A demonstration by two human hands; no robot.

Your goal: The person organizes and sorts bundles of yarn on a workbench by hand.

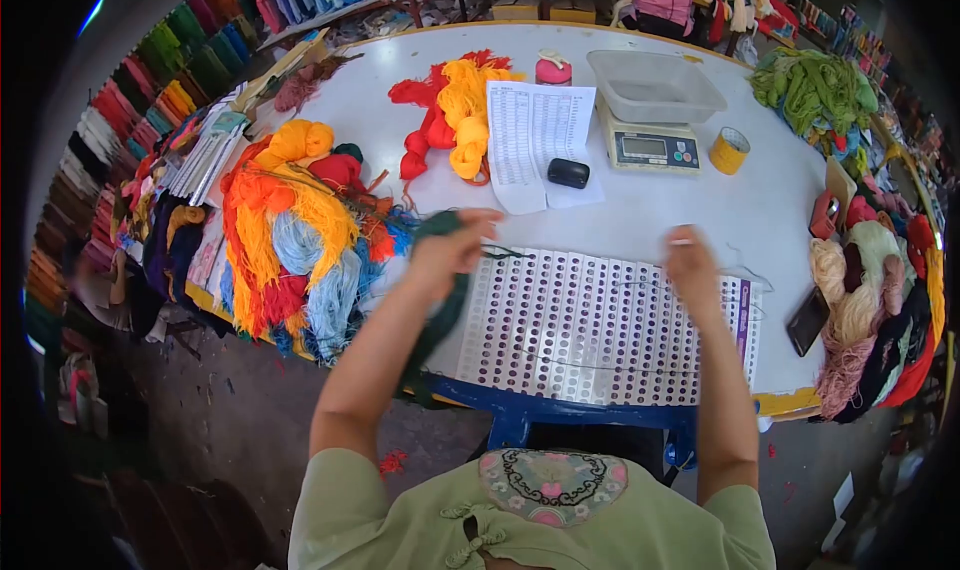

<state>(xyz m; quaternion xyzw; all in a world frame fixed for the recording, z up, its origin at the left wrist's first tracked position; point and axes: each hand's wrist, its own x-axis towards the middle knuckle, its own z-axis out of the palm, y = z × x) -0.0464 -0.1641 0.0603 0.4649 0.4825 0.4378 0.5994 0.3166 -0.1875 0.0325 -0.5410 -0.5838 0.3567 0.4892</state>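
Note:
My left hand (455,255) is closed around a skein of dark green yarn (440,315), which hangs down past the table's front edge. A short end of green strand sticks out to the right of its fingers. Below and between the hands lie white cards with rows of punched holes (575,330), a purple printed strip along their right side. Thin dark strands lie across these cards. Over their upper right part, my right hand (690,270) is closed with fingers curled in; whatever it pinches is too small to make out.
Orange, red and light blue yarn (290,230) is heaped at left. Farther back are yellow yarn (465,110), printed sheets (540,135), a black case (568,174), a digital scale (650,150) with a plastic tub and a tape roll (730,152). A phone (808,322) and more yarn (860,270) lie right.

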